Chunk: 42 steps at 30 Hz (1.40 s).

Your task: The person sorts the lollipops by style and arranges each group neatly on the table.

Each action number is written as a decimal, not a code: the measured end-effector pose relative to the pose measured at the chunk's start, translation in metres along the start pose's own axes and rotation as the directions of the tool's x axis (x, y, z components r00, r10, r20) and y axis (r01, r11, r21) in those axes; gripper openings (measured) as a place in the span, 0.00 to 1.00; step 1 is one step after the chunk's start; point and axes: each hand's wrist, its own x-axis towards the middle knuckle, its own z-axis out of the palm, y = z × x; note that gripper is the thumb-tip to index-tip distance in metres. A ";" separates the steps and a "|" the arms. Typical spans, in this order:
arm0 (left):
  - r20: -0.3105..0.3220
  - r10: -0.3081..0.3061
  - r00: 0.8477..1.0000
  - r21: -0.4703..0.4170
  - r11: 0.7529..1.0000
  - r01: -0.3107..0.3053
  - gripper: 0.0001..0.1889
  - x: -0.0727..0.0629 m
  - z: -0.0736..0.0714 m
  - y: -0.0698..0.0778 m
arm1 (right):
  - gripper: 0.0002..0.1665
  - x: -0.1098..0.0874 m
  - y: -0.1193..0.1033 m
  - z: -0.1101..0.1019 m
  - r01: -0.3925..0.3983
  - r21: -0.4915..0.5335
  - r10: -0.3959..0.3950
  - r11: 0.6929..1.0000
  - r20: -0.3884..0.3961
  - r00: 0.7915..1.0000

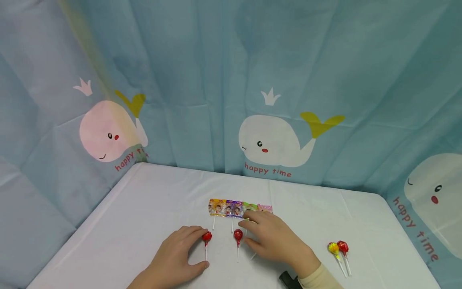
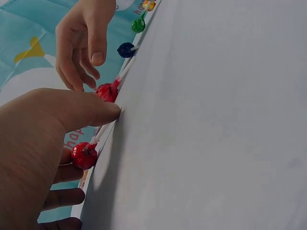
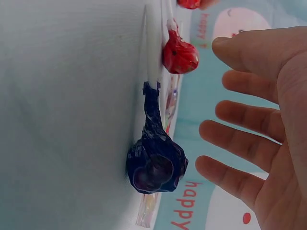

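My left hand (image 1: 178, 255) rests around a red-wrapped lollipop (image 1: 207, 237), its index fingertip at the candy and its thumb near the stick's lower end. In the left wrist view that lollipop (image 2: 84, 155) lies in front of the spread fingers, the thumb apart from it. A second red lollipop (image 1: 238, 235) lies between the hands. My right hand (image 1: 272, 237) hovers with parted fingers and holds nothing. Beside it in the right wrist view lies a dark blue lollipop (image 3: 157, 165); from the head, the hand hides its candy and only a stick (image 1: 254, 255) shows.
Flat lollipops in printed wrappers, orange (image 1: 217, 206), purple (image 1: 234, 208), green and pink, form a row behind the hands. A yellow lollipop (image 1: 333, 248) and a red one (image 1: 343, 247) lie at the right. A green lollipop (image 2: 138, 24) shows in the left wrist view.
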 end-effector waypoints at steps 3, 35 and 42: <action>-0.020 0.041 0.999 0.008 0.999 -0.041 0.38 0.003 -0.001 -0.005 | 0.21 0.000 0.000 0.001 -0.006 -0.004 0.006 1.000 0.007 1.000; -0.135 0.135 0.982 -0.097 0.984 -0.149 0.41 0.002 -0.001 -0.051 | 0.27 0.002 -0.011 0.015 0.006 -0.023 -0.004 1.000 0.072 0.997; -0.134 0.127 0.983 -0.130 0.981 -0.144 0.41 0.000 0.000 -0.052 | 0.36 0.001 -0.016 0.015 -0.036 -0.031 0.040 0.999 0.142 0.989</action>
